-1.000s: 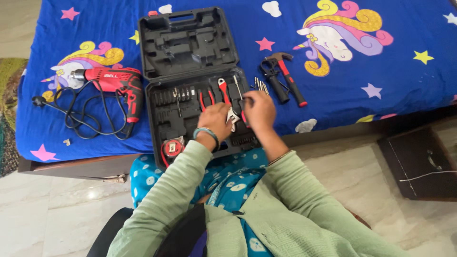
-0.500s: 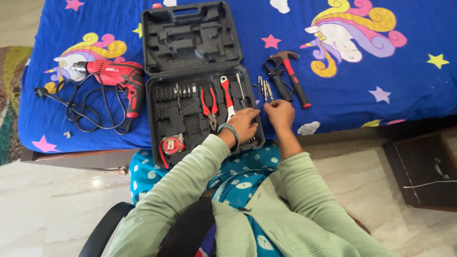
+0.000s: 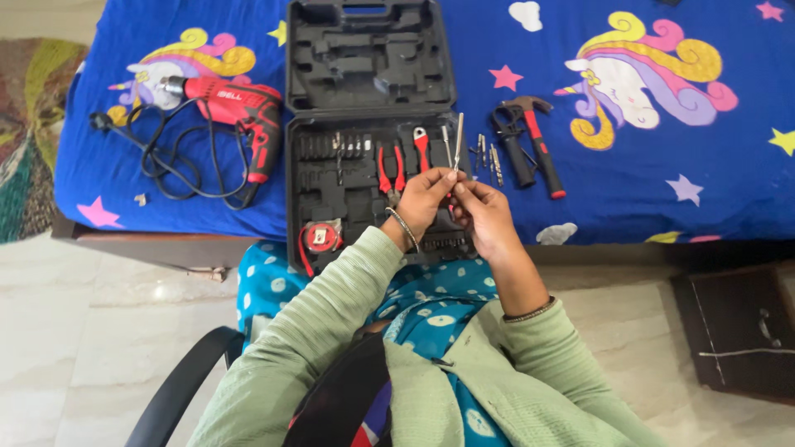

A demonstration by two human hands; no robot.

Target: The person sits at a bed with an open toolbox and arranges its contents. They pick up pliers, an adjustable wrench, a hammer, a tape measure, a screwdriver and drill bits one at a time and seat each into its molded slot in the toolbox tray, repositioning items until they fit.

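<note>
Both hands meet over the lower half of an open black tool case [image 3: 331, 199] on a blue bed. My left hand [image 3: 424, 197] and my right hand [image 3: 480, 211] together pinch a long thin metal bit [image 3: 458, 136] that points up and away from me. Red-handled pliers [image 3: 389, 170] and a red-handled wrench [image 3: 422, 145] lie in the case just left of my hands. A red tape measure [image 3: 319, 237] sits in the case's near left corner. Several loose drill bits [image 3: 489, 157] lie on the bed right of the case.
A red corded drill [image 3: 236, 103] with its black cable lies left of the case. A hammer [image 3: 538, 141] and a black handle [image 3: 513, 153] lie to the right. A dark cabinet [image 3: 745, 331] stands on the floor at right. A black chair arm [image 3: 178, 389] is lower left.
My right hand went to the loose bits beside the case and came back holding a long metal bit. My left hand rose from the case to meet it. The camera view shifted.
</note>
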